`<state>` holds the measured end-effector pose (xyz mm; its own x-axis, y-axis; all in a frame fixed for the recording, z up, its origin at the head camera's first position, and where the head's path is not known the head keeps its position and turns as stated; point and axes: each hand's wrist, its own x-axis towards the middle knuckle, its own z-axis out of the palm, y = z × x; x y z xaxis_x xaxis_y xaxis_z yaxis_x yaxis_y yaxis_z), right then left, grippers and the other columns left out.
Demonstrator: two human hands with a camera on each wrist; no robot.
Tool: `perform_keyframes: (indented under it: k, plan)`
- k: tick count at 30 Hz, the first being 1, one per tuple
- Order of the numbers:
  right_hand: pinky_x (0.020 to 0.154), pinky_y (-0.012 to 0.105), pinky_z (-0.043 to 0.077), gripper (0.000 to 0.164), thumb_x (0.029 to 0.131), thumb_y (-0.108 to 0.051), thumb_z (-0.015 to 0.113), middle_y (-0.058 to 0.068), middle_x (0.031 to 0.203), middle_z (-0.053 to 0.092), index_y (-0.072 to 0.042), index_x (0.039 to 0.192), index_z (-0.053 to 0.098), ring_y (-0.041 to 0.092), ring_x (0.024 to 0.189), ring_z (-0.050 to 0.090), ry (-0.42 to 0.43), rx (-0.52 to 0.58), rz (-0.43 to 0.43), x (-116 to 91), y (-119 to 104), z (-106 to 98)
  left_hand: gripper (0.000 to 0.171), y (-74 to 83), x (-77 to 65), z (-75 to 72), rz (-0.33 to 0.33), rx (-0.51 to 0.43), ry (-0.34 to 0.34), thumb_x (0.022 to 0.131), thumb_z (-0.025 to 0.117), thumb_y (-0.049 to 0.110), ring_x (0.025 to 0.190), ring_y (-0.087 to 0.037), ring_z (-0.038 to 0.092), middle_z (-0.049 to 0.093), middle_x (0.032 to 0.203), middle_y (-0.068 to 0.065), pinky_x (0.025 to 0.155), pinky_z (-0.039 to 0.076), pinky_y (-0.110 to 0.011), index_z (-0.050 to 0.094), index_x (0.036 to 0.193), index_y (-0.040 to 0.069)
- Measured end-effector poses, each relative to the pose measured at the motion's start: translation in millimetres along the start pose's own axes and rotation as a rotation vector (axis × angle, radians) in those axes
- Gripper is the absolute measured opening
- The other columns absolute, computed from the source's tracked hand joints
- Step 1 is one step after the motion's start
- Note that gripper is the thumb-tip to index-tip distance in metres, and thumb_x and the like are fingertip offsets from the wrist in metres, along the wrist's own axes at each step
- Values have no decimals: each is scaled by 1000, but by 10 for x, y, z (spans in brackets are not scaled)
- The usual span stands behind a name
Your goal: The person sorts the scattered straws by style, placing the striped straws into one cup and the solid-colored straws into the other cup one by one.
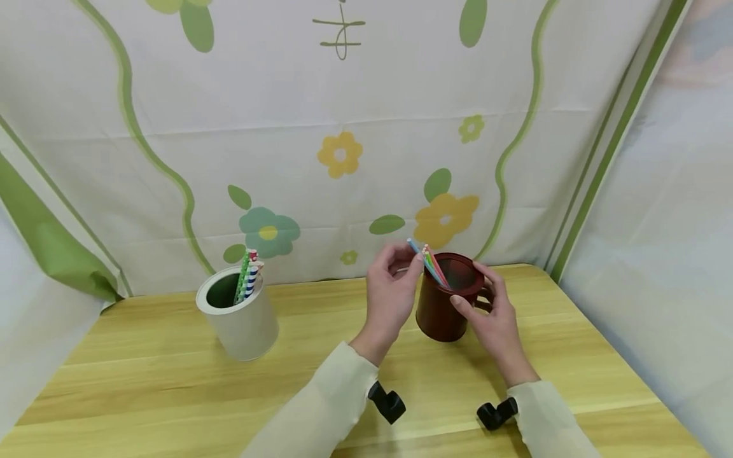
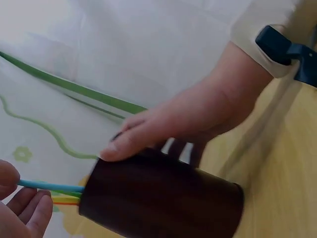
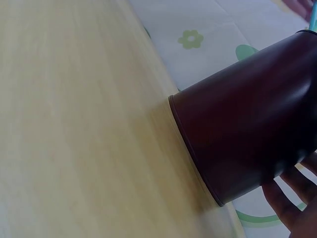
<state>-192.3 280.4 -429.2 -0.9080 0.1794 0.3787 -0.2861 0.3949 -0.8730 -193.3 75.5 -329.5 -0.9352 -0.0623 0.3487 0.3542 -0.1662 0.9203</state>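
The dark red mug (image 1: 442, 318) stands on the table, its handle to the right. My right hand (image 1: 498, 321) holds it near the rim, thumb in front and fingers around the right side. Several slim coloured sticks (image 1: 436, 264) lean inside the mug toward the left. Beside the rim, my left hand (image 1: 392, 289) pinches the light blue stick (image 2: 54, 186) between thumb and fingers. Its lower part is still within the mug. Green, yellow and red sticks (image 2: 64, 200) show alongside it in the left wrist view.
A white cylindrical holder (image 1: 249, 334) with a dark green inside stands on the left, and patterned pencils (image 1: 247, 280) lean in it. Behind the wooden table (image 1: 172, 394) hangs a flowered cloth (image 1: 275, 172). A pale cloth wall (image 1: 641, 254) closes off the right.
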Motion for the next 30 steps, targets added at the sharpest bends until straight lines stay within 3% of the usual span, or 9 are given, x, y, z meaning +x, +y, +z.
perform_keyframes:
  k: [12, 19, 23, 30]
  plan:
    - [92, 12, 49, 76, 99, -15, 78, 7, 145, 62, -33, 164, 41, 5, 113, 61, 20, -1, 21, -24, -29, -64, 12, -235, 40, 141, -60, 73, -28, 102, 72, 5, 96, -10, 71, 76, 108, -11, 91, 61, -24, 75, 113, 4]
    - [92, 10, 48, 76, 100, -14, 78, 6, 145, 61, -33, 164, 40, 4, 113, 61, 51, -13, 32, -52, -31, -143, 12, -287, 32, 239, -22, 131, -58, 101, 73, 7, 95, -7, 69, 77, 108, -9, 91, 60, -25, 76, 112, 6]
    - [92, 10, 48, 76, 100, -13, 77, 5, 144, 61, -33, 164, 40, 5, 113, 61, 46, -8, 38, -48, -15, -121, 12, -297, 22, 217, -9, 151, -60, 101, 74, 8, 95, -8, 69, 77, 108, -9, 90, 60, -24, 76, 113, 6]
    - [94, 13, 48, 76, 101, -16, 77, 7, 147, 60, -34, 165, 39, 6, 117, 59, -8, 24, 30, -20, -8, -4, 12, -313, 10, 106, -10, 146, -5, 100, 75, 7, 95, -12, 71, 76, 107, -10, 91, 62, -27, 75, 112, 6]
